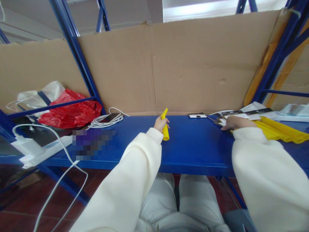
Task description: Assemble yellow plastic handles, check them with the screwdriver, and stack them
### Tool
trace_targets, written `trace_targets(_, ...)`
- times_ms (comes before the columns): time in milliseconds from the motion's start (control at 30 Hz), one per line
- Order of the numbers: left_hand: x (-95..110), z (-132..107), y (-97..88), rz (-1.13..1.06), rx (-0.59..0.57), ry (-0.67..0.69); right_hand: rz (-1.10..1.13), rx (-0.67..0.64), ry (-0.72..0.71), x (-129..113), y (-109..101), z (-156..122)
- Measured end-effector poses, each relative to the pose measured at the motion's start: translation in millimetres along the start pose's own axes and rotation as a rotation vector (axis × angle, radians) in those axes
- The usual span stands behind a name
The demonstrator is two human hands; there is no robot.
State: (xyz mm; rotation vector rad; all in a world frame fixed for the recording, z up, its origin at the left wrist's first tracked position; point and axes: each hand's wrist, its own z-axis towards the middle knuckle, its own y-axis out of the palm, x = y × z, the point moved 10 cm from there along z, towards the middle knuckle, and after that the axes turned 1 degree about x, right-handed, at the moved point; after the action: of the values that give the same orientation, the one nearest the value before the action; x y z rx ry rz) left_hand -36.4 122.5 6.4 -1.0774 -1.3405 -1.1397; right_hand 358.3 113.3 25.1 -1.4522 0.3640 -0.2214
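My left hand (159,123) is closed around a yellow tube-shaped object (165,128), held slanted above the blue metal shelf (193,145). My right hand (233,122) rests at the right on a pile of dark cards and white papers (243,114); its fingers are mostly hidden by the cream sleeve. Just right of that hand lies a stack of yellow sheets (282,130). Both arms wear cream sleeves.
A brown cardboard sheet (183,67) backs the shelf. A phone with a coiled white cable (107,120) lies at the left, near a red plastic bag (70,111), a white bag and a white charger (26,146). A small dark card (196,115) lies at the back.
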Motion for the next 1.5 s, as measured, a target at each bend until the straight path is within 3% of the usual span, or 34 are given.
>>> trace_targets(67,0,0,0.2,0.002,0.0,0.003,-0.067,-0.137,0.022,-3,5,-17)
trace_targets(167,0,1,1.0,0.001,-0.009,0.014,-0.095,-0.166,0.052,-9,-1,-36)
trace_targets(367,0,2,2.4,0.011,-0.026,0.02,-0.076,-0.134,0.062,-15,-9,-44)
trace_targets(667,0,-1,6.0,0.009,-0.057,0.012,-0.021,0.041,0.066,-10,-27,-39)
trace_targets(1000,-4,0,7.6,-0.012,-0.06,-0.029,-0.023,0.069,0.083,-23,-43,-60)
trace_targets(1133,-6,0,9.7,-0.049,-0.083,-0.071,-0.055,0.111,-0.014,-30,-44,-53)
trace_targets(1333,-14,-5,13.1,-0.116,-0.141,-0.196,-0.034,0.141,-0.267,-62,-44,-54)
trace_targets(1500,-17,-2,13.6,-0.104,-0.195,-0.204,0.03,0.225,-0.349,-75,-48,-54)
